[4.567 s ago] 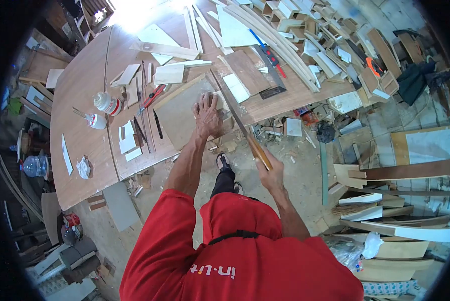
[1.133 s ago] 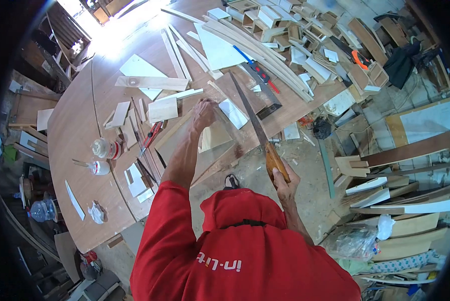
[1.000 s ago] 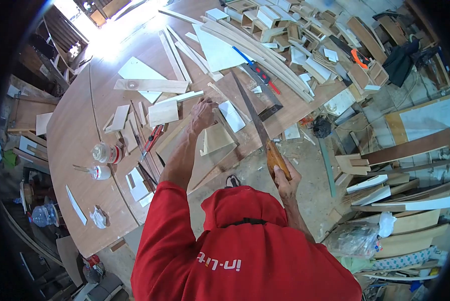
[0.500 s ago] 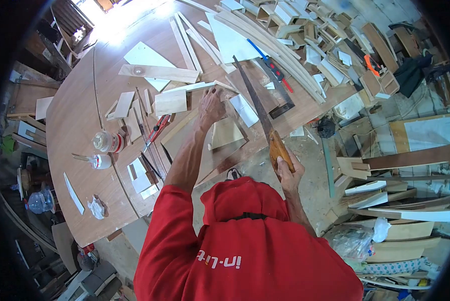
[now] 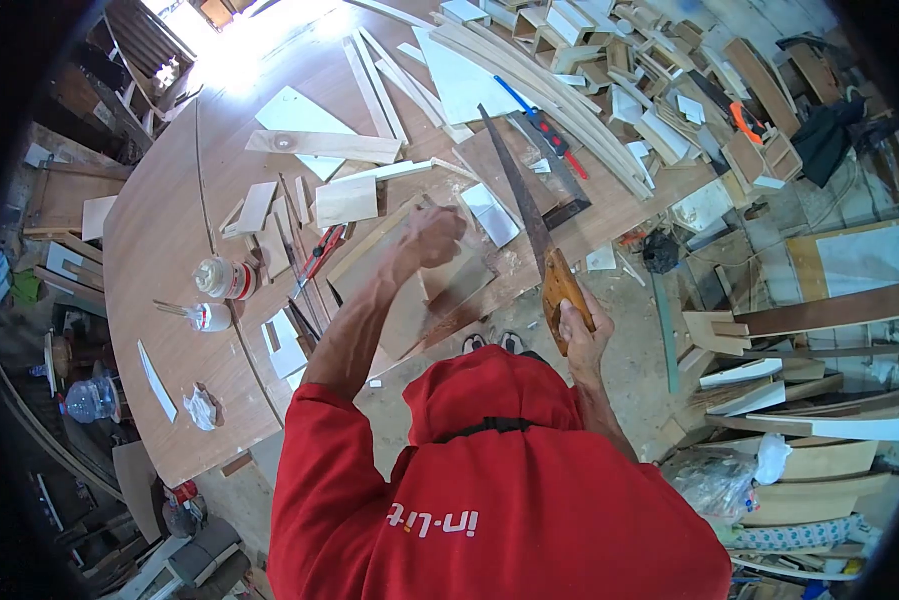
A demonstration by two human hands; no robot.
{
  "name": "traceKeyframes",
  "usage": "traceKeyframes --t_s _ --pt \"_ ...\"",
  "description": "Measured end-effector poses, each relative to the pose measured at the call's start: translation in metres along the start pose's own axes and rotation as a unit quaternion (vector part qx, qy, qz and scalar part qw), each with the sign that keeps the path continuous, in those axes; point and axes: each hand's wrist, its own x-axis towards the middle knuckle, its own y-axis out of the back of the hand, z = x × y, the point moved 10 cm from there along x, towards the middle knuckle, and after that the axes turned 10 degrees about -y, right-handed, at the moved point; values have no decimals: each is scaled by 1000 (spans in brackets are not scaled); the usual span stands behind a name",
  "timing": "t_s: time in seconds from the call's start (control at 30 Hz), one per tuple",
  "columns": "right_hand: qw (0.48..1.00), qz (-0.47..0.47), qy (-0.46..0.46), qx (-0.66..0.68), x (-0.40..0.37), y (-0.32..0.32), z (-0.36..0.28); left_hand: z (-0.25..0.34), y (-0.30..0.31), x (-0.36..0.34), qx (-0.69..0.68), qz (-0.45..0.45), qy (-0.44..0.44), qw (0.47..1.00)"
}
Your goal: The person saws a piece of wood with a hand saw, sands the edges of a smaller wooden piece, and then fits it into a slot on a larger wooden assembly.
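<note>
Head view: the right hand (image 5: 585, 335) grips the saw (image 5: 519, 188), blade clear of the board (image 5: 401, 318) on the bench (image 5: 154, 270); the left hand (image 5: 431, 238) blurs above it, grasp unclear. Seemingly handling, not cutting; another stroke would call for a steadied board

Glare bleaches the far end of the table (image 5: 154, 225), the left hand (image 5: 435, 238) blurs, and edges curve.

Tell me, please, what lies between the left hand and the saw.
A small white panel lies between the left hand and the saw, in the head view.
</note>
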Motion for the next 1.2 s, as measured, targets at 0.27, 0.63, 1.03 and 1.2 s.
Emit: traceKeyframes --t_s 0.27,0.63,1.03,1.2 --pt "998 18 -22 62 -8 15 4 -95 -25 -89 -492 436 171 734" --pt "1000 -10 -11 -9 -4 -4 2 -27 -28 -103 -131 262 225 929" --pt "996 -43 -73 -22 -21 4 30 8 -34 -63 -60 189 139 970" --pt "997 -63 10 -51 -31 6 18 13 -35 -54 -54 229 145 961"
